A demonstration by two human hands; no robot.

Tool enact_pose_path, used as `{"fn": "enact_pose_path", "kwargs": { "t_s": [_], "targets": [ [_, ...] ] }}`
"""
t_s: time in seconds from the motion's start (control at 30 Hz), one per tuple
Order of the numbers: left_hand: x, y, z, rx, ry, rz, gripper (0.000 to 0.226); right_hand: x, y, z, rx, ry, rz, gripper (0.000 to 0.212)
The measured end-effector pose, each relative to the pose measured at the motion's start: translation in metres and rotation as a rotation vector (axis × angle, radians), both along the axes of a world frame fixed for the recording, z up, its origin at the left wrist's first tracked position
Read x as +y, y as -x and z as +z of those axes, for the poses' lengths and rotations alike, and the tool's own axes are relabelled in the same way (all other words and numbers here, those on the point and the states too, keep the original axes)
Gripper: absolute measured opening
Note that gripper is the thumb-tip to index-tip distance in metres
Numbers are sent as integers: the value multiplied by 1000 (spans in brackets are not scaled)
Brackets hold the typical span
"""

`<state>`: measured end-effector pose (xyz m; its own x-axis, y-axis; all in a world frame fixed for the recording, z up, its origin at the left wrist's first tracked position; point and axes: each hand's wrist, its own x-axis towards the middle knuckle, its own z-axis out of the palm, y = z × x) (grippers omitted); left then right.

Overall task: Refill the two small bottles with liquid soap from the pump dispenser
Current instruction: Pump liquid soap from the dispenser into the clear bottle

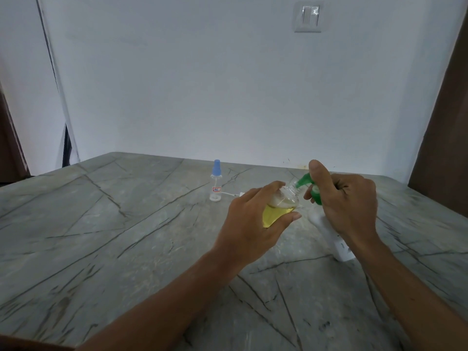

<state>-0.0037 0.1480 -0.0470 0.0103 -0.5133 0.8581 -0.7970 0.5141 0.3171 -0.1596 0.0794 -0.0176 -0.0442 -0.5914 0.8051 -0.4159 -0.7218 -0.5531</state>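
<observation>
Left hand (253,224) grasps the uncapped small bottle (281,206) just right of frame centre, fingers wrapped round its body. The bottle is tilted, neck up and to the right, with its mouth at the spout of the green pump head (305,179). It is about half full of yellow soap. Right hand (352,203) is clenched round that pump head, thumb standing up above it. The white pump dispenser (331,234) stands on the table (126,236) beneath; its base is partly hidden by the wrist. The second small bottle (216,183), blue spray cap on, stands upright at mid-frame, well apart from both hands, and looks empty.

Likely risks:
- The neck is narrow and the spout only meets its mouth. If the tilt shifts, a pump stroke puts soap on the fingers or tabletop.
- Only the dispenser's head is held, so a hard press could skid or tip the body.
- Tipping the bottle further as it fills could let soap run back out of the neck.
- Soap on the fingers would make the grip slippery.

Room and edges:
- Most open tabletop lies in the left and bottom of frame.
- The far edge meets the wall close behind the capped bottle.
- A thin white cable (231,194) lies between that bottle and the left hand and could snag a reach.
- The table's right edge runs near the dispenser, so there is less room there.
</observation>
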Motion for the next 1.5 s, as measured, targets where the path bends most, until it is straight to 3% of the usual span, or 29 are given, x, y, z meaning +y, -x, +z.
{"fn": "enact_pose_path", "kwargs": {
  "t_s": [0.23,0.47,0.93,1.17,1.3,1.5],
  "targets": [
    [1,0,0,-4,-5,5,56,1,-2,0,-16,54,-27,62],
    [1,1,-2,-15,-30,-17,58,-3,0,0,12,111,-21,44],
    [-1,-2,-1,9,-1,0,57,-2,-1,-4,32,92,-35,59],
    [-1,-1,-2,10,-9,-6,56,-1,-2,-3,14,144,-35,53],
    [-1,0,-4,21,-28,-31,54,-6,-1,-6,41,129,-88,64],
    [0,0,-5,-6,-32,-20,56,-7,-1,-7,57,110,-121,63]
  ]
}}
